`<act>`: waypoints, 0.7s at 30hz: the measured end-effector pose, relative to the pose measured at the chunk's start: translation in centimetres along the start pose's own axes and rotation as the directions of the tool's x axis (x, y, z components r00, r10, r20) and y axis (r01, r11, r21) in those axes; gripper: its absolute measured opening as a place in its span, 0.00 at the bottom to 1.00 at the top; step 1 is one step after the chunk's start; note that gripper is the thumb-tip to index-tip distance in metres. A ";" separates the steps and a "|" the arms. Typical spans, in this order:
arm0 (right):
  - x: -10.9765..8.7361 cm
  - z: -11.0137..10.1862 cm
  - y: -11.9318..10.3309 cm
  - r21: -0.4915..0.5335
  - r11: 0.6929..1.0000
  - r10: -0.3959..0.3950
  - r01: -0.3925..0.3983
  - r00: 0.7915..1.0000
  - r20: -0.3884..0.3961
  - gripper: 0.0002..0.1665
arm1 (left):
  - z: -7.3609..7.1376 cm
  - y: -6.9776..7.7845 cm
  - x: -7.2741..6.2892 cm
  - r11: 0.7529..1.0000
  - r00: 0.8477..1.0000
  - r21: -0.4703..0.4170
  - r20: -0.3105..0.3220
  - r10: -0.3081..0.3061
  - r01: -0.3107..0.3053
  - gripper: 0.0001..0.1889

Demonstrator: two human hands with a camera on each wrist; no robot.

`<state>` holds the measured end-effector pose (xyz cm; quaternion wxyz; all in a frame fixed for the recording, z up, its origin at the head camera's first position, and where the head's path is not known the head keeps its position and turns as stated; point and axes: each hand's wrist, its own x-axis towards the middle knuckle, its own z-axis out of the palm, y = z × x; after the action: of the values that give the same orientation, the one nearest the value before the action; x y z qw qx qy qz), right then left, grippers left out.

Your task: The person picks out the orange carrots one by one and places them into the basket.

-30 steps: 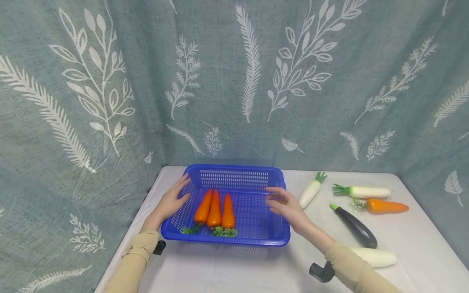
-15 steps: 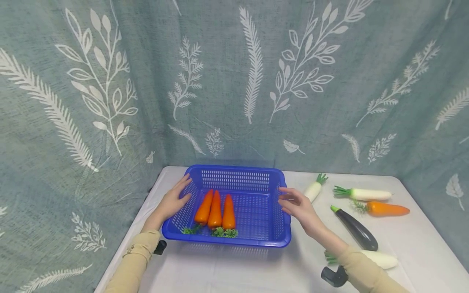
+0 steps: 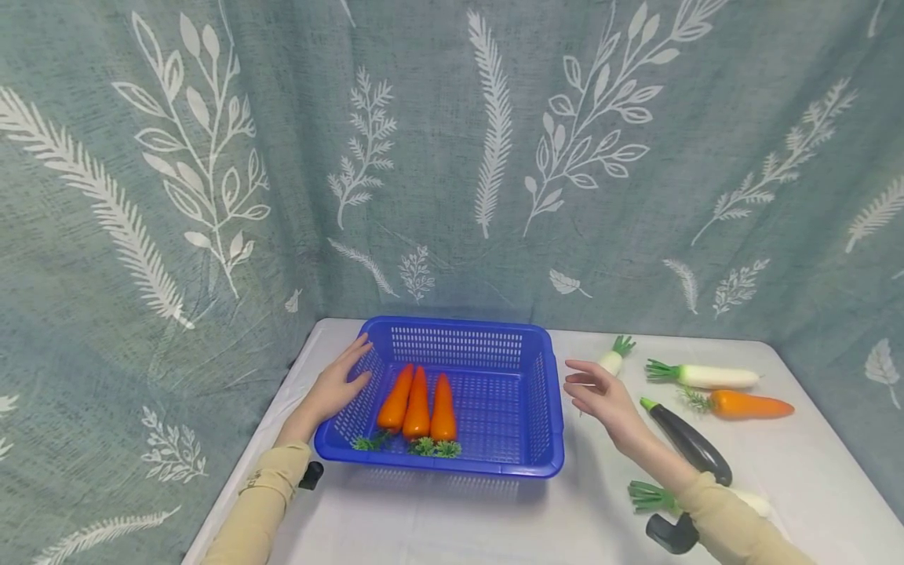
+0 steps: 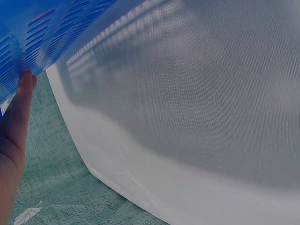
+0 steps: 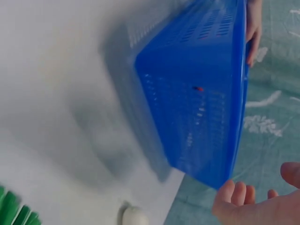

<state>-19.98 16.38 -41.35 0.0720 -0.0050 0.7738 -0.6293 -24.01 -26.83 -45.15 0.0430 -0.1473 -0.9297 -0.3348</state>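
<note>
A blue perforated plastic basket (image 3: 487, 469) stands on the white-covered table with three orange carrots (image 3: 417, 412) lying side by side in its left half, leafy ends toward the front. My left hand (image 3: 335, 388) rests at the basket's left side, fingers stretched along the rim; in the left wrist view that hand (image 4: 13, 140) is against the slotted wall. Just off the right side, my right hand (image 3: 603, 396) hovers with loosely bent fingers and holds nothing. The right wrist view has this hand (image 5: 253, 206) near the basket's corner.
Right of the basket lie a white radish (image 3: 611, 362) partly behind my right hand, a second radish (image 3: 720, 377), another carrot (image 3: 752, 404) and a dark eggplant (image 3: 688, 441). My right sleeve partly covers a further white radish (image 3: 754, 502). A patterned green curtain (image 3: 438, 196) hangs behind the table.
My right hand has moved right, from over the basket's right part to outside its right rim. The left hand keeps its place at the left rim, and the carrots have not moved.
</note>
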 end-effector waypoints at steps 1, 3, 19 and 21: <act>0.0 -0.3 0.1 -0.003 1.000 0.011 -0.011 1.000 -0.004 0.30 | 0.0 0.1 0.0 1.000 1.000 0.001 0.000 -0.001 0.001 0.28; 0.0 -0.8 0.3 0.000 0.999 0.033 -0.033 0.999 -0.013 0.30 | -0.1 0.3 0.0 1.000 1.000 0.000 0.000 -0.002 0.002 0.28; -0.2 -6.3 1.9 -0.066 0.990 0.117 -0.123 0.989 -0.092 0.36 | -0.1 0.4 -0.1 1.000 1.000 -0.001 0.009 -0.009 0.009 0.28; -0.2 -7.0 2.1 -0.054 0.988 0.139 -0.146 0.984 -0.115 0.37 | -0.1 0.4 -0.1 1.000 1.000 -0.003 0.008 -0.010 0.010 0.28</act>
<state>-20.45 23.65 -42.02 0.0736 0.0830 0.7943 -0.5974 -23.84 -26.63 -44.87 0.0372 -0.1440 -0.9301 -0.3358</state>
